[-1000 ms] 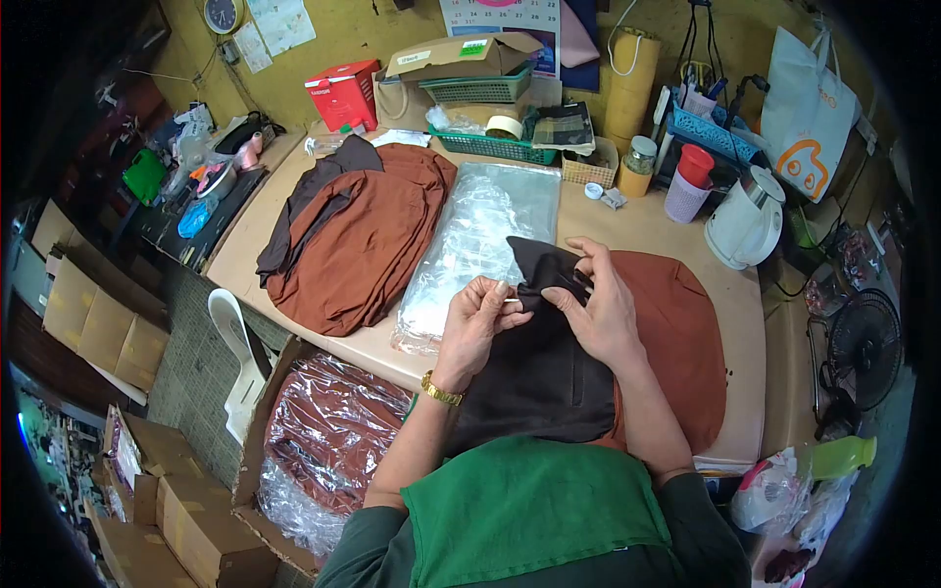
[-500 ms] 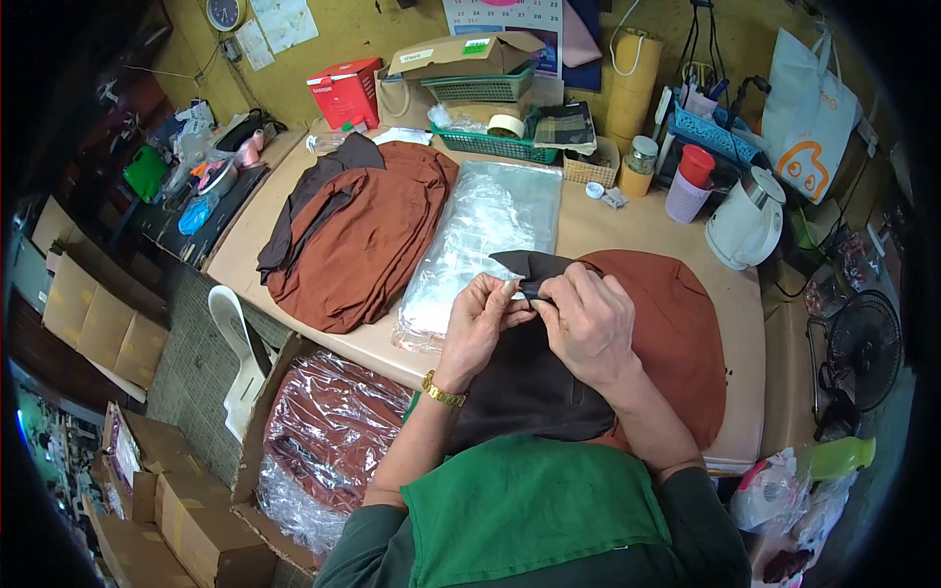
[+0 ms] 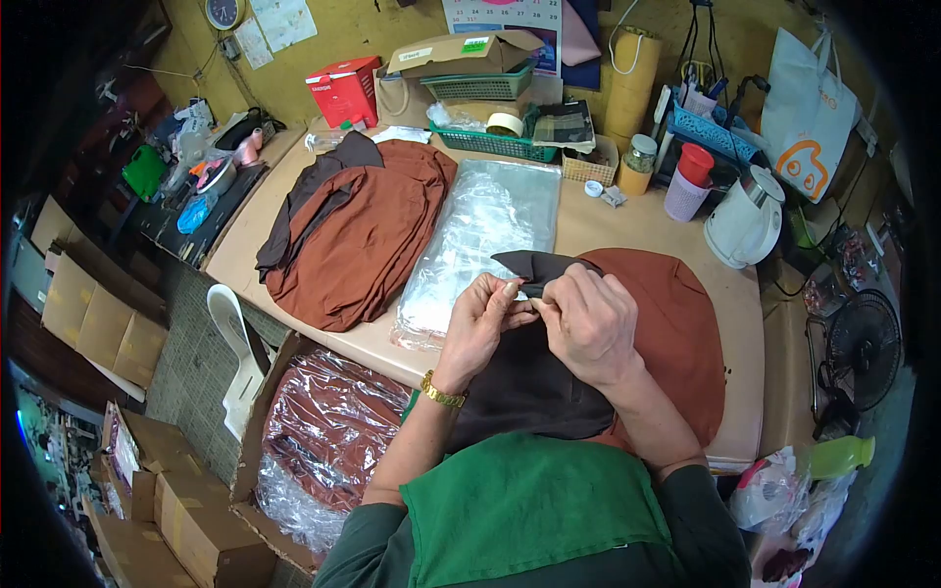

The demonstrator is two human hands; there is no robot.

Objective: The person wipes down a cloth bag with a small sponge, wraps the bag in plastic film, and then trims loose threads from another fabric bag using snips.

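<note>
On the table in front of me lies a rust and dark-brown garment (image 3: 676,333), its dark pointed collar (image 3: 529,265) standing out above my fingers. My left hand (image 3: 482,318) is closed in a pinch at the collar. Close beside it, my right hand (image 3: 593,318) is also closed, with curled fingers gripping the dark cloth. A small pale bit shows between the fingertips, too small to name. The fingers hide the exact spot they hold.
Left of a stack of clear plastic bags (image 3: 490,225) lie more folded rust garments (image 3: 363,235). A carton (image 3: 250,446) with plastic-wrapped garments stands below the table's front edge. Green baskets (image 3: 490,142), a red cup (image 3: 695,165) and a white kettle (image 3: 747,220) line the back.
My right hand has turned slightly at the collar, its fingers curling in more. The left hand keeps its pinch almost in place. The garment barely shifts.
</note>
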